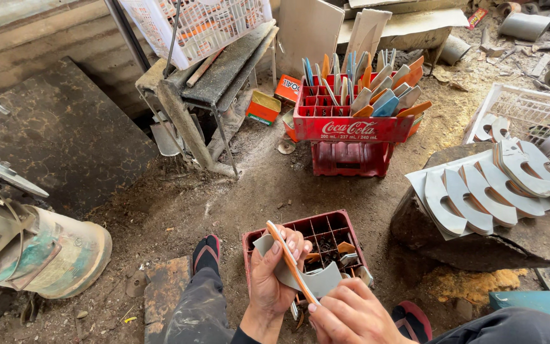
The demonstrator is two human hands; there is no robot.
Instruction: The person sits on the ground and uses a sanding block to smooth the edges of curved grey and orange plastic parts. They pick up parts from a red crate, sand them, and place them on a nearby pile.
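Left hand grasps a stack of flat grey-and-orange cut pieces, held on edge above the dark red crate on the dirt floor. Right hand pinches the stack's lower end.

Low crate on the ground directly ahead of the person, between the two feet; left foot just left of it, right foot to its right and nearer. Left hand and right hand over the crate's near edge, a stack of flat pieces between them. Beyond, two stacked crates, the upper one filled with upright pieces. Left of those, a metal stand with a basket on top. Right, curved pieces fanned over a rock; another basket behind. Far left, a machine, a slab behind it.
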